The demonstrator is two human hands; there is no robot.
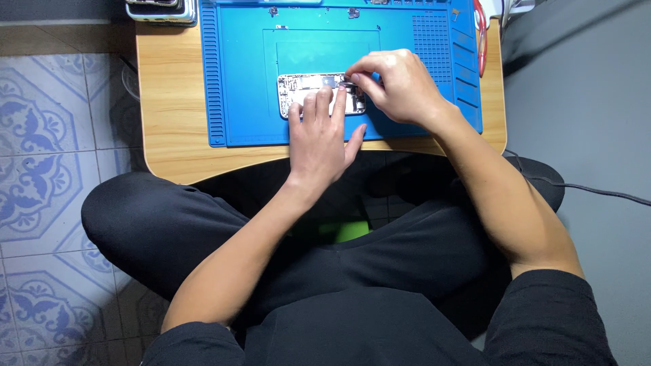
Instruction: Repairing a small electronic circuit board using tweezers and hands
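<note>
My left hand [319,139] presses flat, fingers spread, on the opened phone [305,91] on the blue mat [244,81]; my right hand [400,85] grip pinches a small part at its right end

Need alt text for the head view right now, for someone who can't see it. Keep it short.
Seen from above, a seated person's left hand presses down on an opened phone lying on a blue work mat, while the right hand pinches at the phone's right end. The mat covers a small wooden table over the person's crossed legs.
</note>
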